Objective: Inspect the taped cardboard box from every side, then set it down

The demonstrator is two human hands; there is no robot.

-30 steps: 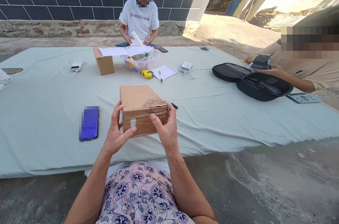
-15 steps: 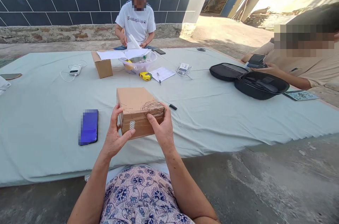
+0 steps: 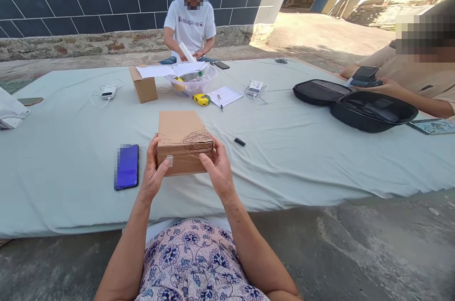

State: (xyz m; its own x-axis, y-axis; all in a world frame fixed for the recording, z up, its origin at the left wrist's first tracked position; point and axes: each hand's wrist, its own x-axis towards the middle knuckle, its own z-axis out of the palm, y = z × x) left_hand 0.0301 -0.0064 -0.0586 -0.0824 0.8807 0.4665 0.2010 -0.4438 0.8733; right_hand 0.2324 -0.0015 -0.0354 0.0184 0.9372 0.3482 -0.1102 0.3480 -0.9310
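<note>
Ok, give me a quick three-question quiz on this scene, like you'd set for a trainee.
1. True or false: the left hand and the right hand both hold the cardboard box.
2. What lies on the sheet to the left of that box? A) blue phone B) scissors C) cup
3. Fill in: the open black case lies on the box's ____ side.

Key: 1 true; 2 A; 3 right.
</note>
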